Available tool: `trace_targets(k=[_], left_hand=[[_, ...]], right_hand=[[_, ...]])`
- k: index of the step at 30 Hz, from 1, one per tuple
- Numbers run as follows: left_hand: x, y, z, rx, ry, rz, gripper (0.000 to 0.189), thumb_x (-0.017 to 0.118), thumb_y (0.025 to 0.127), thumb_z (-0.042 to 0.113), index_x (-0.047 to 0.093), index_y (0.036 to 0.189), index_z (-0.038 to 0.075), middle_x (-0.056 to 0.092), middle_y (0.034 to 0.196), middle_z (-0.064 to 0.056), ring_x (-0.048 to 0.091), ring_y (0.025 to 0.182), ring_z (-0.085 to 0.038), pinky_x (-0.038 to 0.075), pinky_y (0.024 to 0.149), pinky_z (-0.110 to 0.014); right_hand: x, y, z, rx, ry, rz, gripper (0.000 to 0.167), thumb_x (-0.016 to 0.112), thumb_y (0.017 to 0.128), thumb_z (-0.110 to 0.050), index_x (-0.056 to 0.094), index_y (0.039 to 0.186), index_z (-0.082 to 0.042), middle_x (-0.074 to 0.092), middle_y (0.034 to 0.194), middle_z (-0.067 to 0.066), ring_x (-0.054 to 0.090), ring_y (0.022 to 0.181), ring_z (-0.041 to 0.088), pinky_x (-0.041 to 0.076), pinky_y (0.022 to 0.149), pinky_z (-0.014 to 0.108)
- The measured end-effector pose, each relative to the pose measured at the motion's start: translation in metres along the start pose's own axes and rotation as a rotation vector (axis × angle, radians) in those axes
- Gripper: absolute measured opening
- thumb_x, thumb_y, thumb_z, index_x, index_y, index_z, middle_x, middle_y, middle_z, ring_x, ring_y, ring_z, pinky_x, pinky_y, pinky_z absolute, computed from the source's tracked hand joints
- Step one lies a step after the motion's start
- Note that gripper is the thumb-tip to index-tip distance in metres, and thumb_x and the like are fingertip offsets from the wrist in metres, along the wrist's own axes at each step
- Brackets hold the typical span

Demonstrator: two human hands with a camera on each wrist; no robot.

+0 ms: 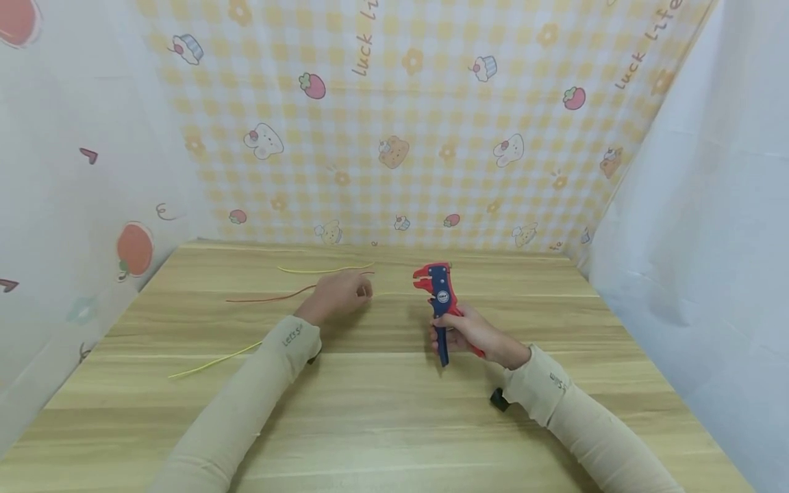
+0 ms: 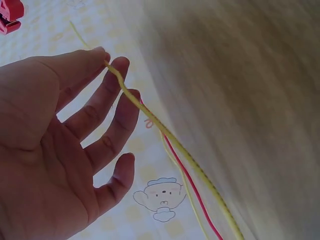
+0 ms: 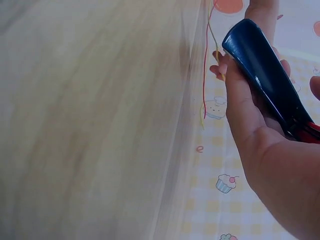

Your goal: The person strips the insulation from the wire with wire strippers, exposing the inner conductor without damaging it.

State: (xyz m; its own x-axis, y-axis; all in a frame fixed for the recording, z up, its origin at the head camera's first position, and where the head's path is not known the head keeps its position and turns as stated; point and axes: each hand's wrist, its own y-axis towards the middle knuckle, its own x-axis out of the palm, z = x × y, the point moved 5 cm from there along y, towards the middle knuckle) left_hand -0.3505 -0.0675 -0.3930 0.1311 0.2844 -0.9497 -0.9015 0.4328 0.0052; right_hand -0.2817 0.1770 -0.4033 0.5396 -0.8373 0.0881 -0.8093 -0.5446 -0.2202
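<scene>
And here is the wire stripper (image 1: 439, 279), red and blue, upright in the right hand (image 1: 477, 332) over the table (image 1: 382, 424); that hand's fingers are curled round the lower handle, a firm wrap, with the stripper's jaws facing left and a gap showing between them; over to the left of the stripper comes the left hand (image 1: 339, 296), thumb and forefinger pinching the held yellow wire (image 2: 187, 157), the other fingers loosely bent and spread apart; a thin end of that wire points out past the fingertips towards the stripper, very near it, though whether the two touch I cannot tell!

Further left of the stripper lies the red wire (image 1: 259, 300), running in behind the left hand; the second yellow wire (image 1: 320, 272) lies left of the stripper too, beyond the red one; lower left of the stripper, a yellow length (image 1: 212, 361) shows past the left sleeve (image 1: 246, 404), and the forearm hides where it leads; the right sleeve (image 1: 592, 424) comes in from below and right of the stripper, a small dark piece (image 1: 500, 399) at its cuff; and behind the stripper hangs the checked cloth (image 1: 413, 103), yellow and white, with strawberries, cupcakes and little animal faces!
</scene>
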Motion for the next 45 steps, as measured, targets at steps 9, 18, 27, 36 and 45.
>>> trace_targets(k=[9,18,27,36,45], left_hand=[[0.0071,-0.0027,-0.0039,-0.015,-0.047,-0.069,0.013,0.063,0.097,0.026,0.074,0.101,0.02,0.07,0.107,0.001,0.06,0.109,-0.025,0.047,0.094,-0.051],[0.0097,-0.0001,-0.0052,-0.011,-0.046,-0.096,0.008,0.068,0.094,0.026,0.075,0.094,0.022,0.07,0.105,0.004,0.061,0.107,-0.024,0.044,0.095,-0.056],[0.0099,0.0003,-0.0056,0.001,-0.037,-0.091,0.007,0.071,0.092,0.023,0.073,0.086,0.022,0.069,0.099,0.006,0.061,0.097,-0.02,0.043,0.092,-0.059],[0.0101,-0.0002,-0.0048,0.006,-0.039,-0.093,0.006,0.072,0.092,0.022,0.072,0.085,0.021,0.069,0.096,0.006,0.06,0.093,-0.018,0.045,0.09,-0.056],[0.0068,0.0008,-0.0065,-0.01,-0.039,-0.096,0.004,0.071,0.092,0.026,0.071,0.09,0.022,0.068,0.094,0.006,0.061,0.09,-0.018,0.047,0.086,-0.05]], right_hand=[[0.0017,-0.0022,0.0001,0.015,-0.001,0.009,0.03,0.054,0.096,-0.013,0.044,0.117,0.005,0.063,0.09,0.01,0.069,0.08,0.021,0.057,0.083,0.045],[0.0027,-0.0023,0.0012,0.008,-0.003,-0.002,0.035,0.054,0.096,-0.013,0.04,0.121,0.007,0.062,0.091,0.011,0.069,0.08,0.023,0.057,0.085,0.046],[0.0011,-0.0011,0.0022,0.024,-0.013,0.009,0.036,0.054,0.095,-0.014,0.041,0.12,0.009,0.063,0.089,0.01,0.068,0.08,0.023,0.057,0.081,0.044],[0.0013,0.0007,0.0029,0.03,-0.017,0.008,0.028,0.054,0.095,-0.013,0.045,0.113,0.006,0.063,0.087,0.009,0.068,0.078,0.023,0.058,0.08,0.045],[0.0019,0.0005,0.0025,0.042,-0.015,0.003,0.03,0.054,0.096,-0.014,0.046,0.114,0.008,0.064,0.088,0.009,0.068,0.079,0.023,0.058,0.08,0.045]])
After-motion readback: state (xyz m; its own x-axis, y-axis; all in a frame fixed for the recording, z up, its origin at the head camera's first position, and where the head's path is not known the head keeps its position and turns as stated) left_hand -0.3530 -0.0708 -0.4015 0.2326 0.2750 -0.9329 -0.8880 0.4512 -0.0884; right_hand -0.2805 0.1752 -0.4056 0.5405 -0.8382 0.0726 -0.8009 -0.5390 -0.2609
